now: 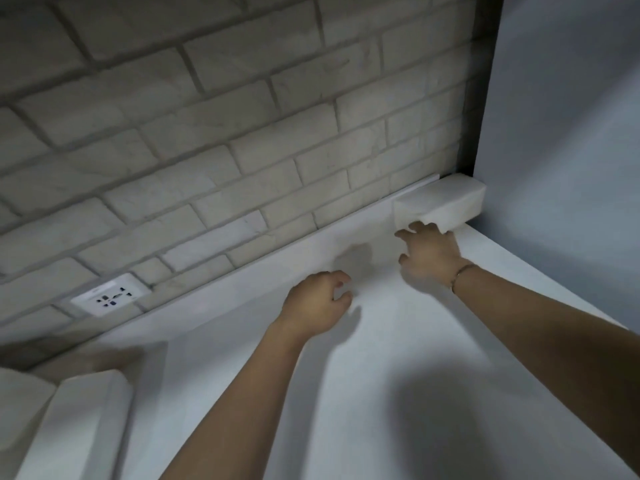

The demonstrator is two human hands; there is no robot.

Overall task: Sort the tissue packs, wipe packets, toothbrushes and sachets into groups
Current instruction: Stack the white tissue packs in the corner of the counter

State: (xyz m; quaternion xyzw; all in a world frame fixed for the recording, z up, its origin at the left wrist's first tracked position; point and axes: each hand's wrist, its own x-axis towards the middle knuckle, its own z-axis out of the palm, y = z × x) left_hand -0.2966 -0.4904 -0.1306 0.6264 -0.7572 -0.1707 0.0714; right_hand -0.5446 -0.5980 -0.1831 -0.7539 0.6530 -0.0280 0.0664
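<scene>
A white tissue pack (pixel 440 202) lies in the table's (pixel 398 358) far corner. The right hand (pixel 427 258), fingers spread, reaches the pack's near edge. The left hand (pixel 317 303), loosely curled and empty, hangs left of the pack.

Matt white counter (pixel 398 358); rough brick-pattern wall (pixel 207 116); glossy plastic socket (pixel 111 296).

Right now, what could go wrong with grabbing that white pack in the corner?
The white pack sits tight in the corner between the brick wall and the side panel. The right hand only reaches its front edge, so it might slip off or push the pack further in. It looks bulky for one hand; the left hand holds nothing and could help.
</scene>
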